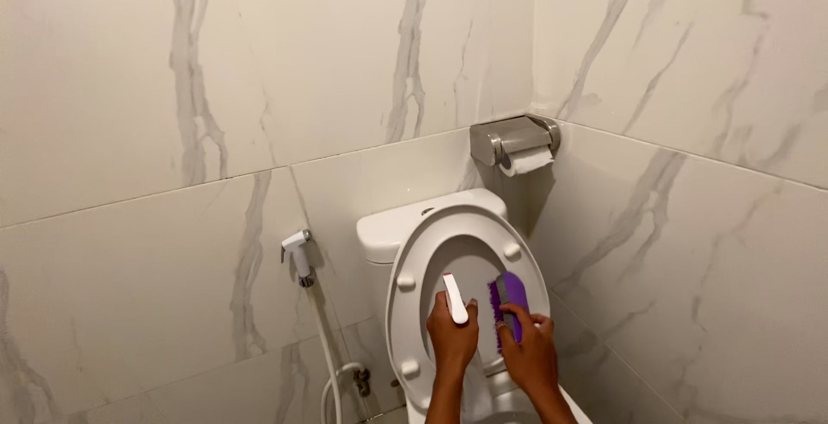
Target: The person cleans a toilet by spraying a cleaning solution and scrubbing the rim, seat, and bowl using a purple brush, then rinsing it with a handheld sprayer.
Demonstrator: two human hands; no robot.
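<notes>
Both forearms reach forward side by side. The left hand (451, 335) and right hand (528, 353) have fingers curled closed, knuckles up.

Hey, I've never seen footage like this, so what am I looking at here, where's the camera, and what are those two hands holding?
This is one picture from a camera worn on a person's head, looking down and forward in a small bathroom with white marble-look tiles. There is no machine: the two hands are the person's own. The left hand grips a small white handle, whose lower end is hidden. The right hand holds a purple scrub brush. Both are raised in front of a white toilet, whose seat stands lifted upright against the tank. To the left a white spray nozzle with a hose hangs on the wall. Above the toilet sits a metal paper holder with a roll.
</notes>
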